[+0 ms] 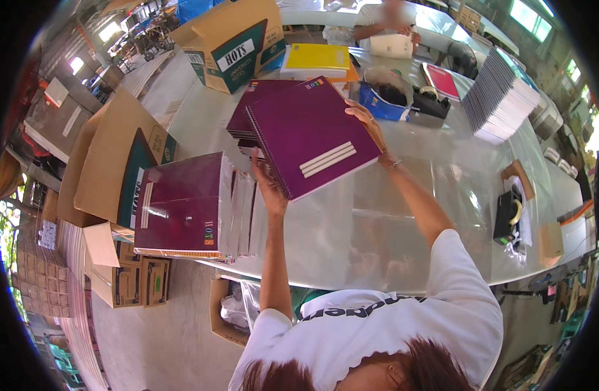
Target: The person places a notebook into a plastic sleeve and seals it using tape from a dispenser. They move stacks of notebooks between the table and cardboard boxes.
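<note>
A purple spiral notebook [306, 127] with three pale label lines is held tilted above the table, its wire binding on the left. My left hand [269, 186] grips its lower left edge, fingers mostly underneath. At its right edge, my right hand [370, 127] is closed around the side. Whether more than one notebook is in my hands, I cannot tell. Just behind it sits a stack of purple notebooks [237, 116], partly covered by the held one. To the left of my left hand stands a plastic-wrapped pile of purple notebooks [182, 202].
Open cardboard boxes [97, 153] [231, 39] stand at the left and back left. Yellow-covered notebooks [318, 57], a blue container [381, 107], a tape dispenser [508, 215] and a tall notebook stack [498, 98] share the table [404, 254]. Another person [384, 26] sits across.
</note>
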